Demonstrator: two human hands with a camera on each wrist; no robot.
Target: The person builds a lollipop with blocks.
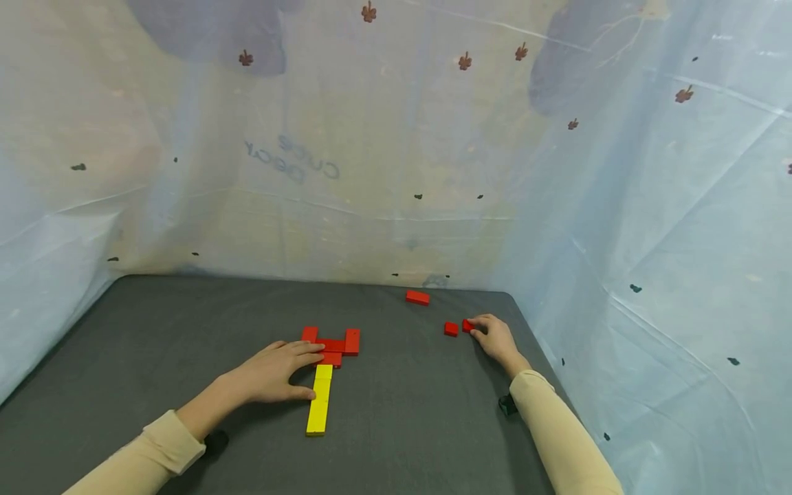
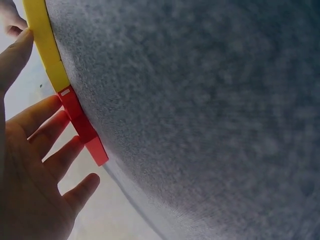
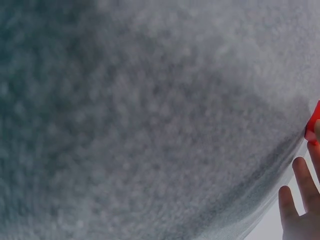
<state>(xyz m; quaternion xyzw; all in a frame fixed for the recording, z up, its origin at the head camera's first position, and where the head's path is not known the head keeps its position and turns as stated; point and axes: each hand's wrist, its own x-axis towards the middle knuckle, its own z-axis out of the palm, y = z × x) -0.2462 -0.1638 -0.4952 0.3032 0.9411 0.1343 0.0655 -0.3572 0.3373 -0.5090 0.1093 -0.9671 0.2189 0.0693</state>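
Note:
My left hand [image 1: 275,371] lies with spread, fairly straight fingers over a flat arrangement of red blocks [image 1: 335,346]. Its thumb tip is right at the edge of a strip of yellow blocks [image 1: 318,412] that runs from the red ones toward me. In the left wrist view, fingertips meet the side of the red blocks [image 2: 80,117], and the thumb is against the yellow strip [image 2: 41,32]. Over at the right, my right hand [image 1: 498,340] pinches a small red block [image 1: 467,325] between thumb and finger, low at the tabletop. Part of that block is hidden by the fingers.
A second small red block [image 1: 451,329] lies just left of the right hand. Farther back is a longer red block [image 1: 417,298], near the rear edge of the dark grey table [image 1: 396,433]. Translucent plastic sheeting [image 1: 371,172] hangs behind the table and along its right side.

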